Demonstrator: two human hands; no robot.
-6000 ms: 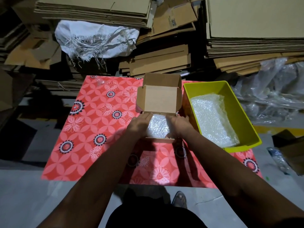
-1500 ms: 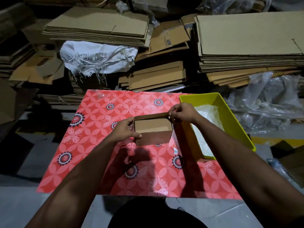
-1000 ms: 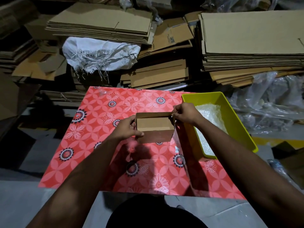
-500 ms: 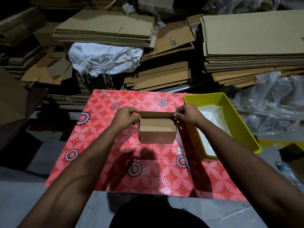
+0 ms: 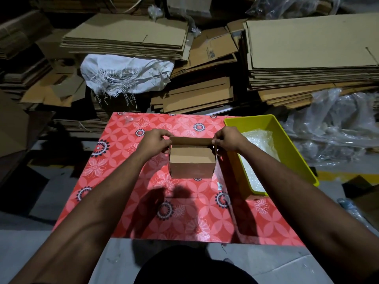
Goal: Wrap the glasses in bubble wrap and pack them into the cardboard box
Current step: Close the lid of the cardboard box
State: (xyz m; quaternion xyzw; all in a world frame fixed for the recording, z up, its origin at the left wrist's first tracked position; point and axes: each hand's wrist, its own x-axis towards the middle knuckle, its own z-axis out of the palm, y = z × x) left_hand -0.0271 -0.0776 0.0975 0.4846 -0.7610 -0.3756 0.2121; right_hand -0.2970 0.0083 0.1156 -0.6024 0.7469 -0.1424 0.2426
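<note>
at the box (image 5: 192,162), both hands pinch its flap.

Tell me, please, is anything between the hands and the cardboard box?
Nothing visible is: the left hand and right hand already pinch the far flap of the cardboard box at its two ends.
</note>
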